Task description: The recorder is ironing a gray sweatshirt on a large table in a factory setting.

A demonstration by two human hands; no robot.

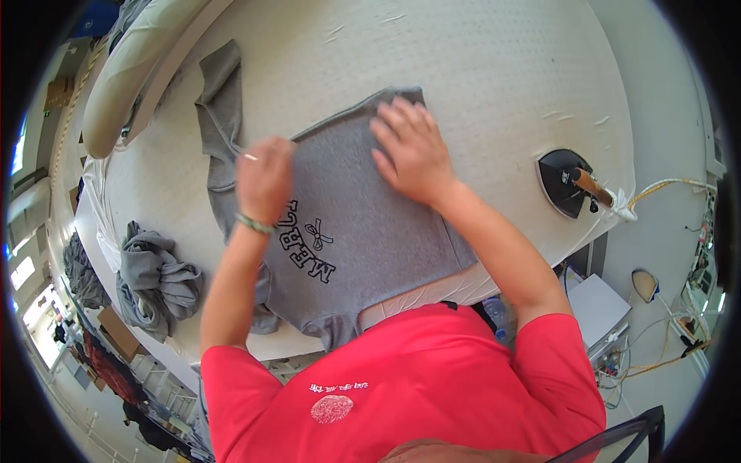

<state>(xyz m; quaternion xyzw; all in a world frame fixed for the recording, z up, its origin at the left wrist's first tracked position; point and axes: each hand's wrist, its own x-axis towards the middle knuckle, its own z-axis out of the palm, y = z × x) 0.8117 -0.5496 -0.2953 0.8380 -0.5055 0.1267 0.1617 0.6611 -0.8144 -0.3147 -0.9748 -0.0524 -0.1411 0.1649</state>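
At the near left corner of the white, cloth-covered padded bench [509,62], a crumpled heap of soft grey fabric [158,278] lies bunched beside your work. Above it, a long, rounded, beige padded arm [143,73] reaches in at the bench's far left. Next comes the grey knit sweatshirt [378,208] with black outlined lettering and a small bow, laid out between your hands and reaching the near edge in front of you; one sleeve [221,89] runs toward the far edge.

Your left hand [266,177], wearing a ring and a green bracelet [255,224], is over the sweatshirt's left part, fingers curled and blurred — whether they pinch cloth, you cannot tell from here. Your right hand [413,147] is spread by the garment's far right corner, gripping nothing visible.

The step in hand appears to be straightening the cloth; the next move likely calls for light, even pressure, with the fabric kept square. Near the bench's right edge — well apart from the garment — is a black, pointed iron [559,185] with a brown handle.
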